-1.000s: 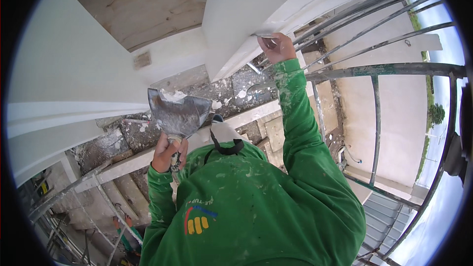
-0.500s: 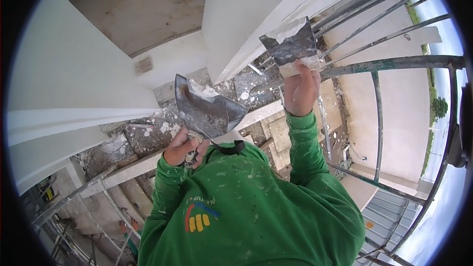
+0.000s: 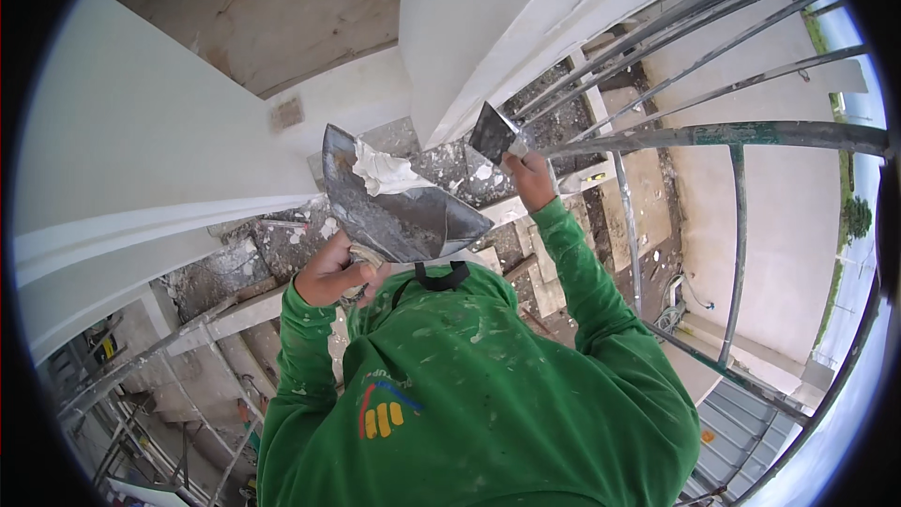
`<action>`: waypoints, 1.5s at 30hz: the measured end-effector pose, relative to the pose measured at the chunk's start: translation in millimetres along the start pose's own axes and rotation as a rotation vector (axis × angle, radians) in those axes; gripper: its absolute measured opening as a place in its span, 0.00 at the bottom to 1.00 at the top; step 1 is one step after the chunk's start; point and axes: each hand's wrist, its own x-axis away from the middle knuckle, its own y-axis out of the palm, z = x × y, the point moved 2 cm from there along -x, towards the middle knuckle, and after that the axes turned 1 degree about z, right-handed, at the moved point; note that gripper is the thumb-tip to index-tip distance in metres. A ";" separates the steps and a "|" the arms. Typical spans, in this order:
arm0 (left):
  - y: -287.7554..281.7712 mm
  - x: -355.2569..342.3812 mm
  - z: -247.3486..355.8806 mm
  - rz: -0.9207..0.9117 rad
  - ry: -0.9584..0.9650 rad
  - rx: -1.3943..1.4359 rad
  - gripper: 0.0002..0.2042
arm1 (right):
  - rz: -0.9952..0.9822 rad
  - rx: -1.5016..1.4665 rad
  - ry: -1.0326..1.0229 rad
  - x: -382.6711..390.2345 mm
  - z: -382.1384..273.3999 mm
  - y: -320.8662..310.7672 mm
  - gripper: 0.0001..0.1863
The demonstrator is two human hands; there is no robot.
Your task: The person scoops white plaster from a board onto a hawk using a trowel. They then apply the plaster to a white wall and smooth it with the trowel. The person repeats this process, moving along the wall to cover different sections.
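My left hand (image 3: 330,274) is closed around the wrapped handle of a grey metal mortar pan (image 3: 404,225), held in front of my chest. A lump of white plaster (image 3: 383,171) lies in the pan along its far edge. To the right, my right hand (image 3: 531,178) grips a putty knife (image 3: 492,135) by its handle. The knife's broad blade looks dark and points toward the white wall corner, apart from the pan. Most of the knife's handle is hidden by my fingers.
A white wall edge (image 3: 460,66) stands ahead, with another white wall (image 3: 169,131) on the left. Scaffold pipes (image 3: 741,135) run along the right. Below lies a rubble-strewn floor (image 3: 554,103) with planks. Another scaffold rail (image 3: 150,362) crosses at lower left.
My right hand has moved left and slightly down with the putty knife, whose blade showed white plaster on its edge before. The pan has shifted a little right, showing more of its plaster.
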 end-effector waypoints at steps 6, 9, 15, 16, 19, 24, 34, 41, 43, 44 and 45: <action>9.7 16.2 -19.3 0.244 0.029 0.081 0.24 | 0.440 -1.382 0.250 -115.2 124.4 44.8 0.11; 16.2 33.3 -34.0 0.380 0.050 0.159 0.24 | 0.434 -1.480 0.184 -133.7 95.0 57.5 0.15; 19.5 50.7 -50.6 0.500 0.086 0.253 0.25 | 0.356 -1.419 0.194 -154.2 57.2 46.3 0.20; 18.6 52.1 -50.3 0.502 0.087 0.250 0.25 | 0.373 -1.433 0.234 -156.2 50.2 43.3 0.19; 14.3 56.1 -50.9 0.501 0.106 0.235 0.25 | 0.378 -1.400 0.264 -160.5 37.0 34.0 0.17; 3.9 54.8 -46.2 0.431 0.116 0.232 0.24 | 0.335 -1.362 0.241 -148.1 4.5 7.7 0.16; -20.4 54.8 -44.0 0.282 0.072 0.162 0.24 | 0.284 -1.202 -0.003 -60.6 -152.0 -40.6 0.19; -22.3 54.5 -37.4 0.205 0.041 0.163 0.25 | 0.290 -1.188 -0.160 -17.3 -220.9 -62.3 0.16; -20.2 55.3 -39.2 0.183 0.023 0.171 0.25 | 0.323 -1.171 -0.234 -0.1 -227.2 -58.4 0.15; -19.3 54.5 -36.3 0.166 0.015 0.170 0.25 | 0.355 -1.144 -0.299 11.8 -225.5 -54.7 0.13; -17.6 51.7 -31.6 0.126 0.024 0.190 0.25 | 0.389 -1.117 -0.367 25.8 -219.4 -47.9 0.11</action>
